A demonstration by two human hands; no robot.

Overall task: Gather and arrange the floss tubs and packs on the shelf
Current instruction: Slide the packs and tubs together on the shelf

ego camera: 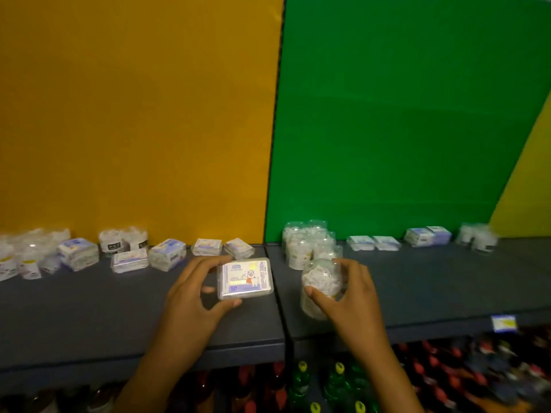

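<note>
I have one view only, from the camera on the person's head, wide-angled, looking forward and slightly down at a dark shelf from close in. It faces the orange and green back panels squarely, the lower rack of bottles showing along the bottom edge, and both forearms reach in from below

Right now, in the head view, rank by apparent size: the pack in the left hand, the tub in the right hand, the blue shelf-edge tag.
1. Tub and pack: look alike, unranked.
2. Shelf-edge tag: smallest.
</note>
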